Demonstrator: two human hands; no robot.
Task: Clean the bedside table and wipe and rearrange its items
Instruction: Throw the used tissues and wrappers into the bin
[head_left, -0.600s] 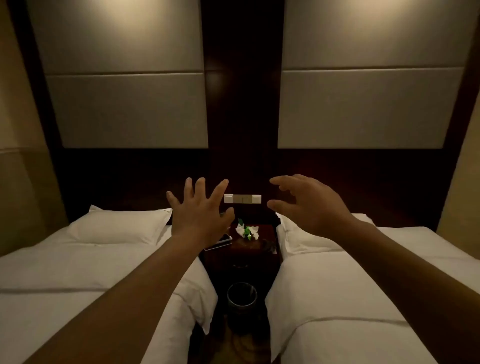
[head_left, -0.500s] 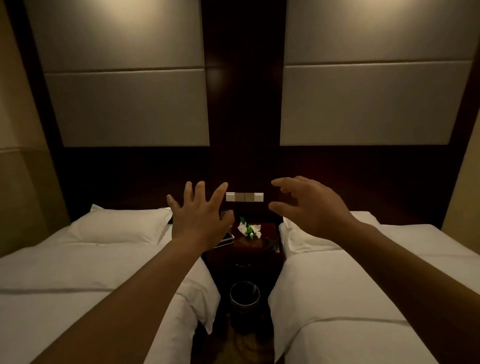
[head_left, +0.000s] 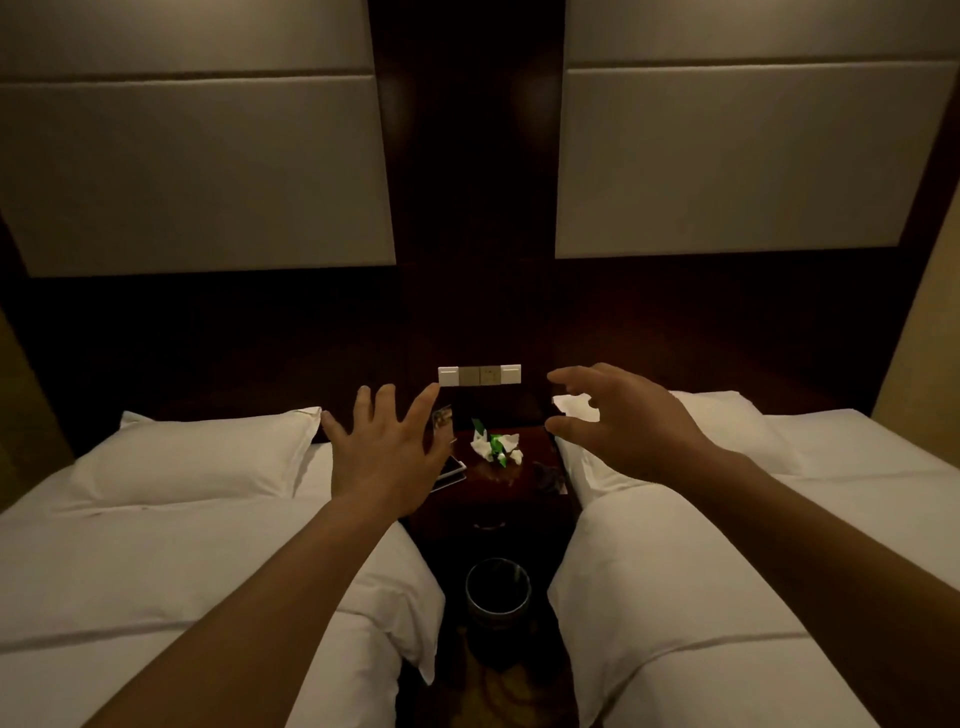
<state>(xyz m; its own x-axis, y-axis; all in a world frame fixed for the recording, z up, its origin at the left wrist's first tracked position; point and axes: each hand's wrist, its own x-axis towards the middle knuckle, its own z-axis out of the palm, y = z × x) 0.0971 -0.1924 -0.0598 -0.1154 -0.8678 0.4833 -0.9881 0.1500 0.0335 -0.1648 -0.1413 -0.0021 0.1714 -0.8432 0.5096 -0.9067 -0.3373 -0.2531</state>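
Note:
A dark wooden bedside table (head_left: 514, 499) stands between two white beds. On its top lie crumpled white tissues with a green wrapper (head_left: 496, 446), a small upright card (head_left: 443, 420) at the back left and a flat dark card or booklet (head_left: 451, 472) at the left edge. My left hand (head_left: 387, 457) is stretched out in the air in front of the table's left side, fingers spread, holding nothing. My right hand (head_left: 621, 423) hovers over the right side, fingers loosely curved, empty. Part of the tabletop is hidden behind my left hand.
A round dark waste bin (head_left: 497, 590) stands on the floor in the narrow gap before the table. White beds with pillows (head_left: 197, 457) (head_left: 727, 431) flank the gap on both sides. A switch panel (head_left: 479, 374) is on the dark wall above the table.
The view has come closer to the table and tilted down. Both hands stay outstretched and empty, now lower against the tabletop.

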